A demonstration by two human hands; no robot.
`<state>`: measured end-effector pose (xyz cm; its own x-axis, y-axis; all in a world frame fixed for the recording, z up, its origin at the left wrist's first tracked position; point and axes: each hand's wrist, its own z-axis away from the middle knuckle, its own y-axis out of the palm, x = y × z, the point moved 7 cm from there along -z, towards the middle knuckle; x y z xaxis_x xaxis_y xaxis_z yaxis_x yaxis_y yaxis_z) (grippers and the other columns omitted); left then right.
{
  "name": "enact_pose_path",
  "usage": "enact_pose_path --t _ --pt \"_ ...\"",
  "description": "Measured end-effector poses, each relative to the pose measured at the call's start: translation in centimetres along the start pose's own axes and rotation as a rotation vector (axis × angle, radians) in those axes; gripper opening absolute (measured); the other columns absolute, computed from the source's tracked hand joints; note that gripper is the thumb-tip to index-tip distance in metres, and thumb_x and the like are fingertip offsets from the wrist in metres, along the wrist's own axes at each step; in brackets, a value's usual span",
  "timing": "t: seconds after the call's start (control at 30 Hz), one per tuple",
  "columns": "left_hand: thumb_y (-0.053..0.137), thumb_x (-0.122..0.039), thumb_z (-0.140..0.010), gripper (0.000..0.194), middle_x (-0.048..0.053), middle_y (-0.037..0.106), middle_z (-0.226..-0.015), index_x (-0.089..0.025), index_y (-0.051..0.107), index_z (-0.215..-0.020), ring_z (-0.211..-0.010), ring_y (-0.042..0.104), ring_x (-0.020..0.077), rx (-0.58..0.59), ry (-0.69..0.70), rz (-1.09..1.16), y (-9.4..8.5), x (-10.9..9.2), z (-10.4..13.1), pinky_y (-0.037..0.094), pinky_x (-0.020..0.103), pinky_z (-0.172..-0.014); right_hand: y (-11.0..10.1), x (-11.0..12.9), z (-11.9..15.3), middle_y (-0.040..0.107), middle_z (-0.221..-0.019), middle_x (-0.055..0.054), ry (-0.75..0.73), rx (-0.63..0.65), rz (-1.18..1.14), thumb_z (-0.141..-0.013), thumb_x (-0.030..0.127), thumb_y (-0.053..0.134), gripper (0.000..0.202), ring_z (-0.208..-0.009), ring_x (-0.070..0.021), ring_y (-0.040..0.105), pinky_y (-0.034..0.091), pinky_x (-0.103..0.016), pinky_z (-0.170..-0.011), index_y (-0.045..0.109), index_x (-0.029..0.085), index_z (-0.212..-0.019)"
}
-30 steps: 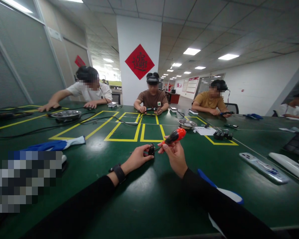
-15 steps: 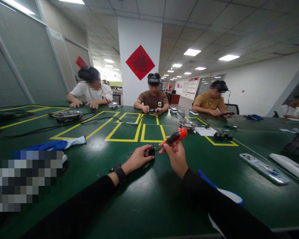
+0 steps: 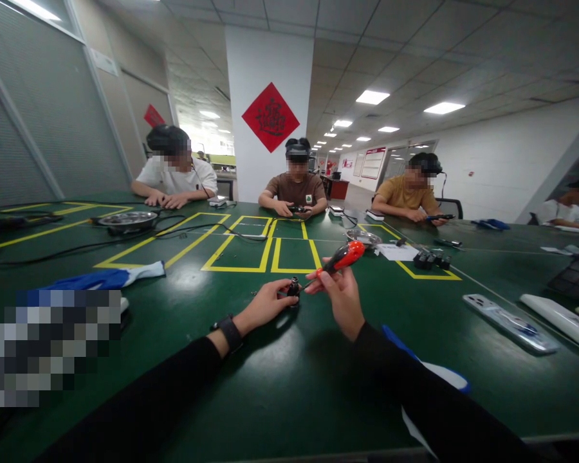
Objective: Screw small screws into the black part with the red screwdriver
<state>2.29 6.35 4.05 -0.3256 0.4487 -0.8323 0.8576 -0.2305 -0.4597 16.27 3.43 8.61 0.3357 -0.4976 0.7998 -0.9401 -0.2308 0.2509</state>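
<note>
My left hand (image 3: 265, 305), with a dark band on its wrist, pinches a small black cylindrical part (image 3: 294, 292) with a metal top, upright at the table surface. My right hand (image 3: 341, 299) is closed around a screwdriver (image 3: 345, 257) with a red and black handle. Its handle slants up to the right, and the shaft points down-left at the side of the black part. Whether the tip touches the part or sits in a screw is too small to tell.
Yellow tape (image 3: 236, 269) marks the green table (image 3: 280, 386). Blue-and-white gloves (image 3: 110, 278) lie left; a phone (image 3: 509, 323) and a white case (image 3: 560, 321) lie right. Black parts (image 3: 431, 259) stand near a paper sheet (image 3: 395, 251) and metal dish (image 3: 363, 238). Several people sit around.
The screwdriver has tilted a little, its handle shifting slightly right and lower in angle. The left fingers have shifted slightly on the black part, which stays in place. Co-workers' hands across the table have moved.
</note>
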Motion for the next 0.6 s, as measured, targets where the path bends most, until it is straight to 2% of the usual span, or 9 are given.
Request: enact_pose_path --t 0.13,0.3,0.47,0.6 --pt "0.059 -0.025 -0.075 0.03 0.005 0.065 -0.094 -0.012 0.062 -0.101 -0.076 0.059 0.0151 -0.006 0.003 -0.017 -0.08 0.02 0.02 0.046 0.025 -0.07 0.21 0.02 0.03 0.065 -0.085 -0.002 0.005 0.028 0.026 -0.082 0.029 0.054 0.023 -0.062 -0.0127 0.064 0.053 -0.028 -0.062 0.049 0.02 -0.103" --pt "0.06 -0.026 -0.075 0.03 0.005 0.066 -0.094 -0.013 0.062 -0.102 -0.079 0.059 0.0162 -0.014 0.008 -0.049 -0.15 -0.03 0.06 0.046 0.026 -0.072 -0.01 0.21 0.11 0.065 -0.073 0.002 -0.02 -0.022 0.053 -0.076 0.026 0.064 0.024 -0.054 -0.0118 0.063 0.052 -0.026 -0.057 0.047 0.021 -0.093" --pt "0.059 -0.029 -0.075 0.033 0.005 0.066 -0.094 -0.013 0.061 -0.104 -0.078 0.061 0.0161 0.003 0.003 -0.046 0.0 0.09 0.05 0.047 0.026 -0.072 0.64 0.29 0.23 0.065 -0.086 -0.002 -0.008 0.064 0.062 -0.081 0.028 0.057 0.026 -0.061 -0.0109 0.063 0.052 -0.027 -0.065 0.048 0.02 -0.104" --pt "0.059 -0.029 -0.075 0.033 0.005 0.066 -0.096 -0.013 0.061 -0.104 -0.081 0.06 0.0169 -0.006 0.012 -0.069 -0.03 0.16 0.01 0.047 0.027 -0.073 0.29 0.01 0.22 0.065 -0.077 0.0 -0.002 0.021 0.095 -0.076 0.027 0.063 0.022 -0.056 -0.0115 0.062 0.052 -0.027 -0.059 0.048 0.019 -0.09"
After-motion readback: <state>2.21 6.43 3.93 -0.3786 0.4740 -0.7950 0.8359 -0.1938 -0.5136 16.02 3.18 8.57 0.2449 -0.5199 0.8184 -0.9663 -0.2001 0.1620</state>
